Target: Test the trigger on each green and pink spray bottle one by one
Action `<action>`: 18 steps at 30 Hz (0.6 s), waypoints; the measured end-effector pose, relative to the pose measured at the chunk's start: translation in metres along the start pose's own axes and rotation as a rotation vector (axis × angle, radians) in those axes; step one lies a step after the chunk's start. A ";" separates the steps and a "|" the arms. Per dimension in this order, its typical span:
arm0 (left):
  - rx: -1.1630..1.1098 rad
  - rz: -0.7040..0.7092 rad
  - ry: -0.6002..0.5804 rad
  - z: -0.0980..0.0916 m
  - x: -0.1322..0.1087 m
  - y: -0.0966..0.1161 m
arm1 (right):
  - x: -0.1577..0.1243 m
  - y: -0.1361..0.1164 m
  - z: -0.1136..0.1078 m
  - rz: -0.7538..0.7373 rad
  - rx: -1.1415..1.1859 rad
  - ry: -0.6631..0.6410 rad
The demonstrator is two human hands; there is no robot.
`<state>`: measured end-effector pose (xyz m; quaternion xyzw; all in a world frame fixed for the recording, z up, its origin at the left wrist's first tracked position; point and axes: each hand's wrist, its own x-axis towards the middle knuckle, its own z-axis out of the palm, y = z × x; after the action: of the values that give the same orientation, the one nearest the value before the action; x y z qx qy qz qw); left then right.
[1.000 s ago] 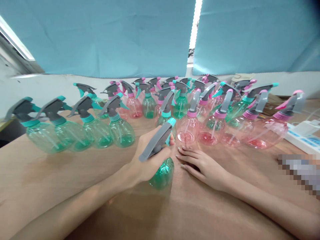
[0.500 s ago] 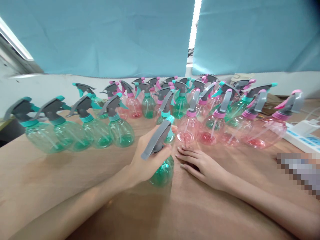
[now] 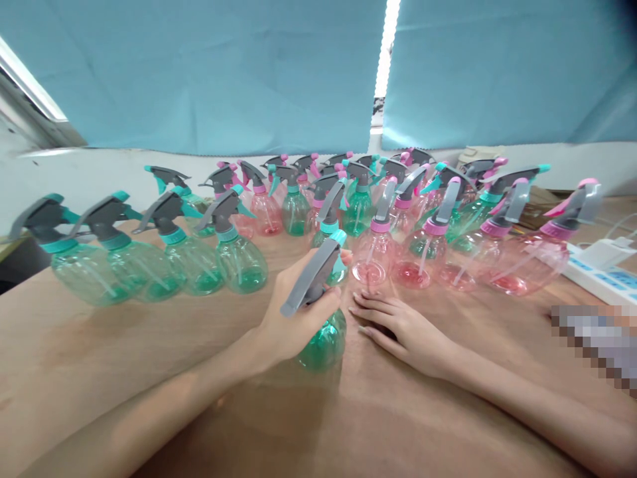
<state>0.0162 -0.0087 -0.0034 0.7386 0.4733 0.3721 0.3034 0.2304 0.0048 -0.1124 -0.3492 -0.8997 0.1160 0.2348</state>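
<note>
Near the middle of the table, my left hand [image 3: 293,312] is wrapped round the neck of a green spray bottle [image 3: 323,344] with a grey and turquoise trigger head. The bottle stands upright on the wood, its collar hidden by my fingers. My right hand [image 3: 401,328] lies palm down on the table just right of it, fingers stretched out and holding nothing. Beyond those fingertips stands a pink spray bottle [image 3: 373,259]. More pink bottles [image 3: 413,269] continue to the right. On the left, several green spray bottles [image 3: 243,262] form a row.
Behind the front row stand more pink and green spray bottles [image 3: 295,209], close together. A white power strip [image 3: 604,275] with a plugged-in adapter lies at the right edge. A pixelated patch covers something below it. Blue curtains [image 3: 223,73] hang behind the wooden table [image 3: 249,425].
</note>
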 end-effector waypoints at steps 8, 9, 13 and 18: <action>-0.003 0.002 -0.017 0.000 0.003 -0.005 | 0.000 0.000 0.000 0.009 0.009 0.003; -0.014 0.003 -0.021 0.000 0.003 -0.005 | 0.000 0.000 0.000 0.008 0.011 0.005; -0.034 0.019 -0.018 0.000 0.002 -0.004 | 0.000 -0.001 0.000 0.007 0.010 0.010; -0.051 0.026 -0.015 -0.001 0.002 -0.005 | 0.000 0.000 0.000 0.010 -0.015 -0.014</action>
<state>0.0133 -0.0052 -0.0068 0.7393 0.4519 0.3825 0.3209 0.2304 0.0045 -0.1122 -0.3549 -0.9003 0.1130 0.2255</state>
